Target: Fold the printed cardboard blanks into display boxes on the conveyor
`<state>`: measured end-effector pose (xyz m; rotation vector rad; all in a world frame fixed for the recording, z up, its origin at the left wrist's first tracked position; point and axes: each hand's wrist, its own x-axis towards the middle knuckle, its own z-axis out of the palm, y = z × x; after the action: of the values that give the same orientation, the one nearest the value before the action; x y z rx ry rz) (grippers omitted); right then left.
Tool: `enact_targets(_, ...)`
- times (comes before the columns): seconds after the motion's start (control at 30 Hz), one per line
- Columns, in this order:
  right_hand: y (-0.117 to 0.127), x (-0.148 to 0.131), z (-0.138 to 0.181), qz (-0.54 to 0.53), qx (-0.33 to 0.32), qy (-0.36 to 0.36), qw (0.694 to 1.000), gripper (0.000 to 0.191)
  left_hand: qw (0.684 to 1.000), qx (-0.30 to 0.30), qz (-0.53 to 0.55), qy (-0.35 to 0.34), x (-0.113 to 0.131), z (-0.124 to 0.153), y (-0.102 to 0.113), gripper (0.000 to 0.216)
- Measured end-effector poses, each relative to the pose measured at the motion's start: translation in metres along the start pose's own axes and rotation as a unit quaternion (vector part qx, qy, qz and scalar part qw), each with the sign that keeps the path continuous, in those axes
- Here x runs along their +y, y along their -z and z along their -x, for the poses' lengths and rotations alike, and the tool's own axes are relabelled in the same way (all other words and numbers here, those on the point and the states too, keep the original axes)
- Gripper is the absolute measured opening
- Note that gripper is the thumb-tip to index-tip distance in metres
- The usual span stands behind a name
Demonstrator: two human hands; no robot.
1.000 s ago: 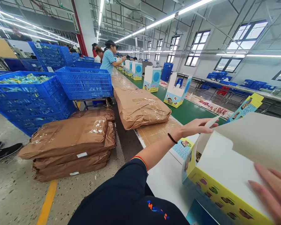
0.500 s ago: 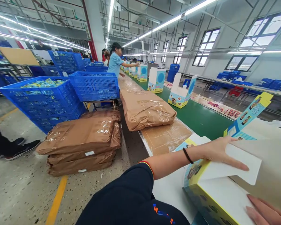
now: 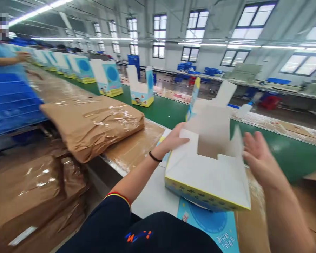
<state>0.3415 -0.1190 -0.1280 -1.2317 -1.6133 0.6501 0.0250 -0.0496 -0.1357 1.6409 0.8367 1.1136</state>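
A partly folded cardboard box point(image 3: 192, 167), white inside with a yellow-edged printed side, sits tilted in front of me with its flaps standing up. My left hand point(image 3: 177, 138) grips its far left edge, thumb on the white flap and fingers hidden behind. My right hand point(image 3: 260, 158) is at the box's right side, fingers stretched out and a little blurred, beside the raised side flap point(image 3: 237, 146). I cannot tell whether it touches that flap. Under the box lies a flat blue printed carton sheet point(image 3: 226, 225).
A brown wrapped bundle point(image 3: 102, 119) rests on the table to the left, above more bundles point(image 3: 23, 189) on the floor. Behind runs a green conveyor belt point(image 3: 160, 114) carrying several upright boxes point(image 3: 112, 79). A co-worker in a blue shirt point(image 3: 5, 59) stands at far left beside a blue crate point(image 3: 12, 102).
My view has swung to the right. The box appears more centrally, its flaps more upright. My right hand, earlier low on the white panel, is now raised at the box's right side.
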Motion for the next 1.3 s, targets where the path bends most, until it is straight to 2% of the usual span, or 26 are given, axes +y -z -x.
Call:
enact_targets(0.07, -0.011, -0.004, -0.003, -0.050, -0.035, -0.057, 0.997, 0.145, 0.999, -0.004, 0.022, -0.028, 0.000, 0.000, -0.002, 0.077)
enact_targets(0.1, -0.016, -0.006, -0.005, -0.059, -0.055, -0.072, 0.994, 0.155, 0.998, -0.004, 0.038, -0.042, 0.000, 0.001, -0.003, 0.078)
enact_targets(0.17, -0.026, -0.007, -0.008, -0.057, -0.088, -0.073, 0.992, 0.159, 0.995, -0.005, 0.076, -0.057, -0.001, 0.000, -0.006, 0.077)
enact_targets(0.2, -0.030, -0.007, -0.009, -0.048, -0.093, -0.058, 0.993, 0.152, 0.994, -0.003, 0.091, -0.057, -0.003, 0.000, -0.007, 0.072)
enact_targets(0.23, -0.032, -0.006, -0.008, -0.039, -0.090, -0.033, 0.995, 0.138, 0.994, 0.004, 0.097, -0.057, -0.004, 0.000, -0.008, 0.064)
enact_targets(0.27, -0.033, -0.005, -0.006, -0.033, -0.082, 0.001, 0.996, 0.116, 0.994, 0.017, 0.092, -0.059, -0.006, 0.001, -0.009, 0.051)
enact_targets(0.33, -0.033, -0.003, -0.001, -0.026, -0.066, 0.073, 0.995, 0.056, 0.995, 0.044, 0.055, -0.071, -0.009, 0.002, -0.009, 0.022)
enact_targets(0.37, -0.032, -0.003, 0.001, -0.024, -0.062, 0.101, 0.993, 0.032, 0.995, 0.049, 0.032, -0.075, -0.009, 0.003, -0.009, 0.012)
enact_targets(0.4, -0.031, -0.004, 0.002, -0.024, -0.065, 0.118, 0.991, 0.027, 0.996, 0.047, 0.009, -0.073, -0.007, 0.004, -0.008, 0.011)
enact_targets(0.47, -0.028, -0.007, 0.003, -0.019, -0.089, 0.115, 0.989, 0.036, 0.997, 0.016, -0.051, -0.054, -0.001, 0.006, -0.006, 0.014)
enact_targets(0.5, -0.026, -0.010, 0.002, 0.001, -0.102, 0.103, 0.989, 0.033, 0.995, -0.010, -0.092, -0.044, 0.004, 0.006, -0.004, 0.015)
enact_targets(0.53, -0.024, -0.014, 0.000, 0.036, -0.115, 0.089, 0.989, 0.031, 0.989, -0.035, -0.139, -0.035, 0.010, 0.006, -0.002, 0.020)
enact_targets(0.57, -0.023, -0.017, -0.003, 0.084, -0.132, 0.076, 0.985, 0.039, 0.979, -0.060, -0.191, -0.029, 0.016, 0.006, -0.001, 0.031)
enact_targets(0.63, -0.023, -0.025, -0.009, 0.203, -0.173, 0.060, 0.962, 0.070, 0.949, -0.102, -0.297, -0.025, 0.027, 0.003, -0.001, 0.064)
enact_targets(0.7, -0.028, -0.033, -0.014, 0.312, -0.205, 0.059, 0.926, 0.085, 0.908, -0.129, -0.398, -0.026, 0.035, 0.000, -0.004, 0.085)
enact_targets(0.8, -0.043, -0.042, -0.018, 0.420, -0.203, 0.065, 0.882, 0.088, 0.839, -0.150, -0.522, -0.015, 0.041, -0.002, -0.013, 0.085)
enact_targets(0.87, -0.050, -0.045, -0.018, 0.444, -0.193, 0.054, 0.873, 0.091, 0.816, -0.150, -0.558, -0.010, 0.042, -0.001, -0.016, 0.085)
enact_targets(0.9, -0.051, -0.044, -0.018, 0.435, -0.191, 0.046, 0.879, 0.091, 0.817, -0.152, -0.557, -0.012, 0.041, -0.001, -0.016, 0.087)
enact_targets(0.97, -0.049, -0.040, -0.018, 0.370, -0.188, 0.035, 0.909, 0.086, 0.839, -0.161, -0.520, -0.022, 0.038, 0.000, -0.011, 0.083)
enact_targets(1.03, -0.043, -0.032, -0.017, 0.262, -0.173, 0.032, 0.949, 0.077, 0.873, -0.163, -0.459, -0.027, 0.035, 0.000, -0.004, 0.073)
enact_targets(1.1, -0.037, -0.024, -0.017, 0.156, -0.150, 0.023, 0.976, 0.074, 0.895, -0.157, -0.417, -0.028, 0.032, -0.001, 0.001, 0.067)
enact_targets(1.17, -0.035, -0.017, -0.017, 0.111, -0.125, 0.017, 0.986, 0.079, 0.893, -0.155, -0.423, -0.026, 0.032, -0.001, 0.001, 0.070)
enact_targets(1.3, -0.039, -0.008, -0.019, 0.138, -0.072, 0.015, 0.988, 0.098, 0.856, -0.159, -0.492, -0.011, 0.040, -0.001, -0.012, 0.080)
